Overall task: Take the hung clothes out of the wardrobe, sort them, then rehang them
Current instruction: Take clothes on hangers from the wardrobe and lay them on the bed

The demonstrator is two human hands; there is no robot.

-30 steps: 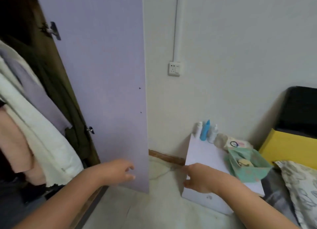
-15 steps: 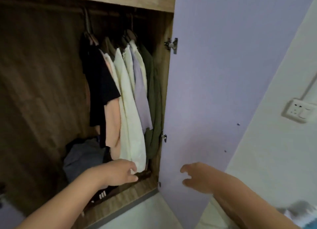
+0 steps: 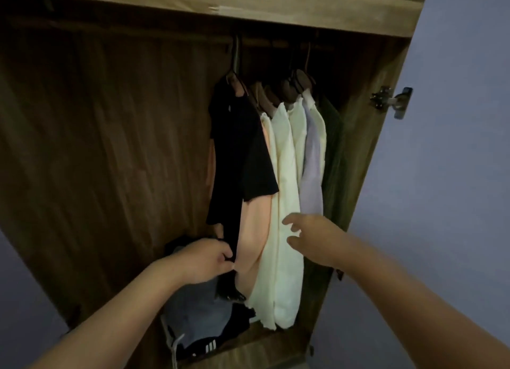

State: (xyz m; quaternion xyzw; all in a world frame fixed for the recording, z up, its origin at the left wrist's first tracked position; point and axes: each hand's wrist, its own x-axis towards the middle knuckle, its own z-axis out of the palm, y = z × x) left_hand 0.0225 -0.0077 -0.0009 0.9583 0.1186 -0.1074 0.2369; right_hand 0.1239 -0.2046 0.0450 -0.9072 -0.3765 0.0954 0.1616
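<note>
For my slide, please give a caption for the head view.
Left hand pinches the black shirt; open right hand reaches toward the cream shirt.

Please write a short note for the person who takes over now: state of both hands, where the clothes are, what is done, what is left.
Left hand pinches the lower edge of the black shirt. Right hand is open, reaching at the cream garments, holding nothing. All hung clothes, including the peach, lilac and dark green ones, are on the rail in the wardrobe. Done: door open. Left: take all out, sort, rehang.
</note>
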